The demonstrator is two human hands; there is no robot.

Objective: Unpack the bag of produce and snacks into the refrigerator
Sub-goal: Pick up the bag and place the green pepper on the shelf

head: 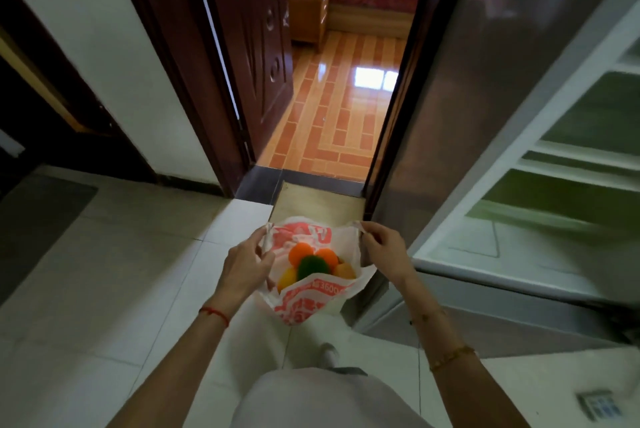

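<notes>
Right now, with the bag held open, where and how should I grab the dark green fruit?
Grip the green fruit by its round exposed top, coming straight down through the bag mouth. It sits highest, ringed by orange fruits, so its sides look blocked. Both hands hold handles; free one first.

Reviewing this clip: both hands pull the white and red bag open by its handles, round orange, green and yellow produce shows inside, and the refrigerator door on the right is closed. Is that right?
Not quite. The head view shows the refrigerator door standing open on the right, its shelves visible. The rest holds: the left hand and the right hand each grip a handle of the white and red bag, spreading it, with round orange, green and yellow produce inside.
</notes>
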